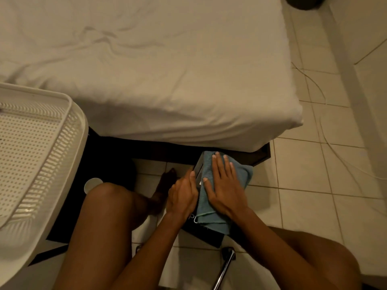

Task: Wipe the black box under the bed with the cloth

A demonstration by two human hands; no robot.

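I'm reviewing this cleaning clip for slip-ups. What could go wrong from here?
The cloth under the flat right hand covers only the top of the black box; its sides may get missed. The left hand just rests against the box's side, so a hard stroke might slide the box on the tiled floor, further under the bed.

Two bare hands in view: left hand (182,197), right hand (225,191). On right hand, fingernails (214,156) short, trimmed, rounded; tendons ridged across its back. Both forearms (270,233) bare along whole visible length, slim, uncovered at wrists. Below: left leg (109,204) bare over knee and shin; foot (166,178) bare, deep in shadow; right thigh (314,260) bare to frame edge
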